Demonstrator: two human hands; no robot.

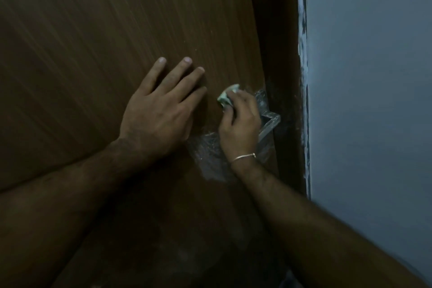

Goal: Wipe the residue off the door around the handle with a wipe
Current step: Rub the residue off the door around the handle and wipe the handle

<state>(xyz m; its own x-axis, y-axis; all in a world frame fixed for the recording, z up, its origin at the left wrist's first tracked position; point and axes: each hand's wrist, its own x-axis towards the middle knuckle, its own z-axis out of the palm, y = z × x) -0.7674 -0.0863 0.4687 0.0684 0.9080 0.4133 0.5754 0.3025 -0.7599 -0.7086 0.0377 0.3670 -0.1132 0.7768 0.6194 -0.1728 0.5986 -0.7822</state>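
Note:
A brown wooden door (117, 30) fills the left and middle of the view. My left hand (161, 110) lies flat on it with straight fingers, just left of the handle area. My right hand (240, 121) grips a crumpled pale wipe (228, 97) and presses it to the door above and left of the metal handle (268, 121), which my hand partly hides. A whitish patch of residue (208, 156) spreads over the door below my right hand, beside my wrist with its thin bracelet.
The dark door frame (285, 54) runs down right of the handle. A grey-blue wall (374, 77) with a rough painted edge stands beyond it. Fainter pale smears (184, 255) show low on the door.

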